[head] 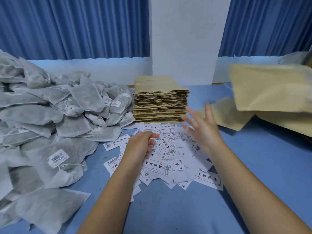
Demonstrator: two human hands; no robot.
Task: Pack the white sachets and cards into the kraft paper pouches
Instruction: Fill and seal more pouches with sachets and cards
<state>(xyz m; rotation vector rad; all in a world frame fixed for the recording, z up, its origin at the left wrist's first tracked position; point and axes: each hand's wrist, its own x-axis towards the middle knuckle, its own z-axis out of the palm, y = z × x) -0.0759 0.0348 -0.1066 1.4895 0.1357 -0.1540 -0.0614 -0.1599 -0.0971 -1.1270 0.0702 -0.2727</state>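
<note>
Heaped white mesh sachets (50, 115) lie left of the tall stack of flat kraft paper pouches (161, 102) and printed white cards (168, 150) lie before it, probably for easy reach; the left hand (141, 146) curls over cards, grip unclear, while the right hand (202, 127) spreads wide, empty, beside it.

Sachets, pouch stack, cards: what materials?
Sachets: likely non-woven fabric, matte, translucent; dark fill shows through.
Pouch stack: kraft paper, matte tan, layered edges.
Cards: thin white printed paper, probably uncoated; no glare.
</note>
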